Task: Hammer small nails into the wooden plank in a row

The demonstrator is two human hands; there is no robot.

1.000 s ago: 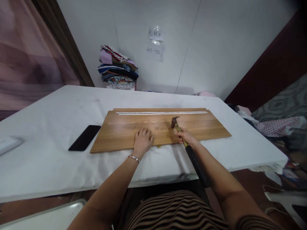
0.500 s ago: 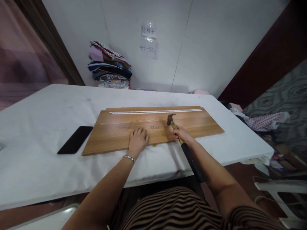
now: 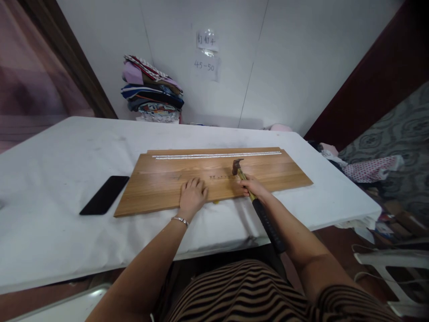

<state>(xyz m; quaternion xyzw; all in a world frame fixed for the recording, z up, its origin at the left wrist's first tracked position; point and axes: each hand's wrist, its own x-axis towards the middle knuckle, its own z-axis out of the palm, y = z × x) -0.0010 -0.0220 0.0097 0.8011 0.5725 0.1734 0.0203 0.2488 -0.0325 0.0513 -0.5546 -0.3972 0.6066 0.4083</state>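
A wooden board [image 3: 154, 188] lies on the white-covered table. My left hand [image 3: 193, 194] rests on the board's near edge, palm down, fingers stretched forward, holding nothing. My right hand [image 3: 252, 185] is wrapped round the handle of a claw hammer [image 3: 264, 219], close below its head. The rusty head stands over the board, near the right end of a short row of small nails [image 3: 219, 177]; whether it touches one I cannot tell. The black grip of the hammer points back toward my body, along my right forearm. Two white strips [image 3: 214, 156] lie along the board's far side.
A black phone-like slab [image 3: 104, 195] lies on the table [image 3: 60, 179] left of the board. Folded cloths [image 3: 152, 91] are stacked at the back against the wall. A white plastic chair [image 3: 392, 273] stands at the lower right.
Almost nothing differs. The view has shifted very slightly; my left hand stays on the board and my right hand keeps the hammer at nearly the same spot.
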